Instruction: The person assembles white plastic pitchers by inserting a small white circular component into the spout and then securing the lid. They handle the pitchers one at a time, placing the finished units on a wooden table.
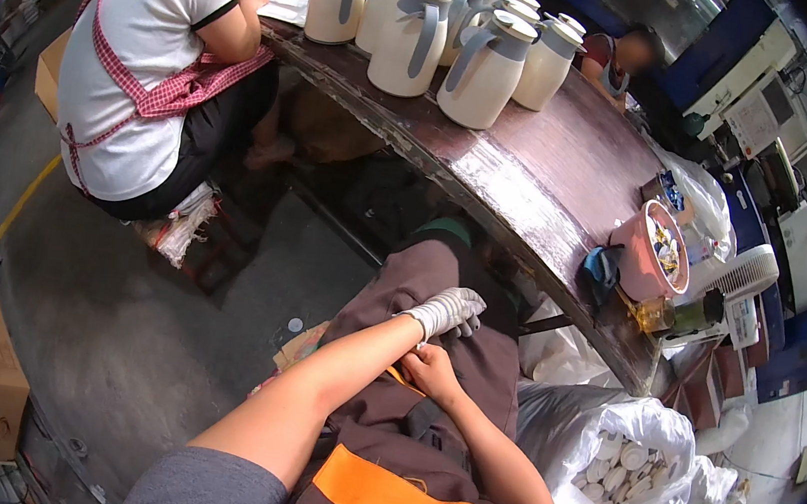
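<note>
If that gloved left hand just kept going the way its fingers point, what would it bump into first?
Probably the edge of the dark wooden table, near the blue cloth and pink tub. The left hand rests on the brown apron, pointing up-right; depth is unclear.

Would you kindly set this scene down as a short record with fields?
Left hand: left hand in a white knit glove, resting on the brown apron over the lap
Right hand: bare right hand, tucked under the left wrist, holding nothing visible
Table: dark wooden table with cream plastic jugs with grey handles
Beside: pink plastic tub; clear bag of white caps
Others: seated person in checked apron
</note>
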Tool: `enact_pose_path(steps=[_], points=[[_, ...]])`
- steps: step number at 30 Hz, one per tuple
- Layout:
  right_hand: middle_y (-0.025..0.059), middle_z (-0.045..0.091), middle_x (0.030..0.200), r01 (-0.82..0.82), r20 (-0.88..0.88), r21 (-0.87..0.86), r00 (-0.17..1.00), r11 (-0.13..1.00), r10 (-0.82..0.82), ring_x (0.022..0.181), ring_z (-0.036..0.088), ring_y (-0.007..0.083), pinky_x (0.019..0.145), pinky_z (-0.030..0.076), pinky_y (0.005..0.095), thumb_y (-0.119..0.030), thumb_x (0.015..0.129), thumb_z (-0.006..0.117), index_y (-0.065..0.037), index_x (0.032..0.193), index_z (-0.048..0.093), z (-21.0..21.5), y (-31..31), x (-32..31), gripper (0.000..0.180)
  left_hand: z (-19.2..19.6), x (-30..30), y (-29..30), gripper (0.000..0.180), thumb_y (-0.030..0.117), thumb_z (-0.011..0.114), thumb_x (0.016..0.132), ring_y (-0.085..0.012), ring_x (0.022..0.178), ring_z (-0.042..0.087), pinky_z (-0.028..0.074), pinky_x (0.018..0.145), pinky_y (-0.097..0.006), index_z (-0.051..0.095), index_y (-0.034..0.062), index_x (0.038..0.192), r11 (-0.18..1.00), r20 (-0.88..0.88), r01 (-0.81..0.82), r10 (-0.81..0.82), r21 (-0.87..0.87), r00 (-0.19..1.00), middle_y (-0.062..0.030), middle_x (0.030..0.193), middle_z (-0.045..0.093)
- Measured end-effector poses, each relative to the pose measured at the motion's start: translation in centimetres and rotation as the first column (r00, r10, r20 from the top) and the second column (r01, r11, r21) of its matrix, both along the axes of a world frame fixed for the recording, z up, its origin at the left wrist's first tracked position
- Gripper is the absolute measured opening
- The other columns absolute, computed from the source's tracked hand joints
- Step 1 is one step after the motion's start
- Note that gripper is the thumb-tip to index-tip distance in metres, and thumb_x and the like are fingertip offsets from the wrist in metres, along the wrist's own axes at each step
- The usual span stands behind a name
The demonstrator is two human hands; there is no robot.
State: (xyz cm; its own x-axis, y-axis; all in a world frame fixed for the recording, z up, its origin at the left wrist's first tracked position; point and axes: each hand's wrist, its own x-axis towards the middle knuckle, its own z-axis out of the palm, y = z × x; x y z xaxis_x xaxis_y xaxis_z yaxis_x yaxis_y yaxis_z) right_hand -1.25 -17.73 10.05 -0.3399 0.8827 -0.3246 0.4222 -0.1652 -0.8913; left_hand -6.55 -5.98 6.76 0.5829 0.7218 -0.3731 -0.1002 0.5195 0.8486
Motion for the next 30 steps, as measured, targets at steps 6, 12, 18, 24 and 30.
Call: enact_pose_path(steps=[6,12,18,24,30], points=[[-0.0039,0.052,0.060,0.017,-0.024,0.025,1.000,1.000,-0.017,0.054,0.045,0.0051,0.050,0.036,0.0227,-0.011,0.091,0.055,-0.003,0.072,0.056,-1.7,0.2,0.8,0.021,-0.3,0.1,0.2,0.019,0.023,0.058,0.094,-0.0132,0.051,0.058,0.045,0.042,-0.027,0.058,0.0089,0.107,0.999,0.038,-0.044,0.044,0.002,0.998,-0.0060,0.074,0.065],[-0.0041,0.051,0.060,0.031,-0.059,0.006,0.998,1.000,-0.030,0.055,0.044,0.0046,0.050,0.035,0.0222,-0.011,0.091,0.054,-0.004,0.073,0.056,-1.6,0.1,0.8,0.020,-0.1,-0.2,0.0,0.021,0.023,0.058,0.094,-0.0140,0.053,0.059,0.046,0.044,-0.027,0.058,0.0080,0.108,0.999,0.047,-0.040,0.040,0.000,0.998,-0.0067,0.076,0.065],[-0.0034,0.052,0.061,0.047,-0.068,0.009,0.997,0.999,-0.046,0.054,0.044,0.0048,0.050,0.035,0.0229,-0.013,0.092,0.056,-0.003,0.077,0.058,-2.0,-0.2,0.7,0.018,2.4,-1.8,-0.9,0.020,0.023,0.057,0.092,-0.0141,0.043,0.051,0.043,0.041,-0.027,0.061,0.0085,0.106,1.000,0.019,0.006,-0.006,0.006,1.000,-0.0065,0.069,0.064],[-0.0021,0.052,0.061,0.049,-0.028,0.045,0.998,0.998,-0.048,0.055,0.046,0.0059,0.050,0.037,0.0243,-0.011,0.091,0.054,0.000,0.081,0.059,-0.5,0.0,0.6,0.015,3.0,-2.2,-1.1,0.023,0.029,0.061,0.088,-0.0132,0.042,0.046,0.039,0.041,-0.028,0.070,0.0101,0.098,0.980,-0.137,0.133,-0.113,0.150,0.984,-0.0047,0.060,0.059],[0.0014,0.061,0.080,-0.084,-0.045,0.105,0.995,0.991,0.089,0.070,0.053,0.0073,0.062,0.045,0.0232,-0.011,0.089,0.057,0.002,0.104,0.063,-1.1,0.5,1.1,0.021,1.9,-2.5,-0.9,0.023,0.026,0.063,0.087,-0.0129,0.050,0.049,0.040,0.047,-0.030,0.072,0.0077,0.098,0.869,-0.166,0.205,-0.145,0.450,0.975,-0.0049,0.064,0.061]])
